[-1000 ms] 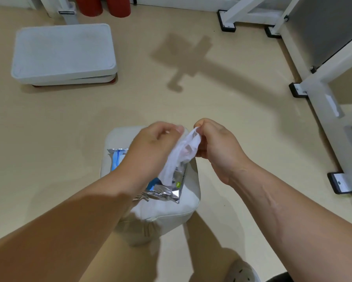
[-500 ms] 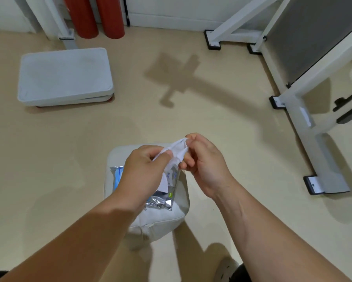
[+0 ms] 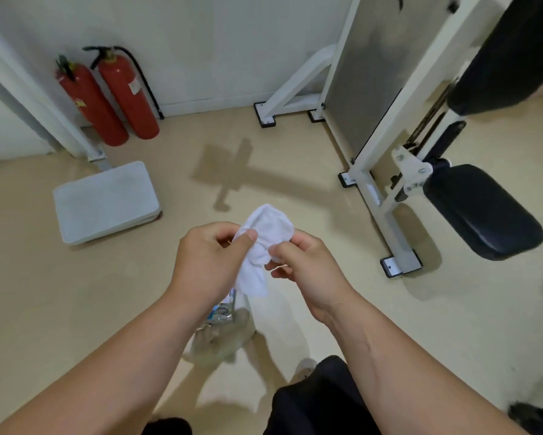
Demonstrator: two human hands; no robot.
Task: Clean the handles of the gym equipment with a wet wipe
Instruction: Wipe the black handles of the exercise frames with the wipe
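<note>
Labels on the fire extinguishers point(image 3: 129, 92) are unreadable.

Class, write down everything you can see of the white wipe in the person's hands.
The wipe is a plain white, soft, cloth-like sheet, crumpled rather than spread flat. The left hand pinches its left side, the right hand its right side, holding it in the air above the floor. Its upper part puffs out above them; a lower fold hangs between them. Dampness cannot be told.

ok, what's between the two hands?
The crumpled white wet wipe, pinched by the left hand and the right hand; the head view shows it.
</note>
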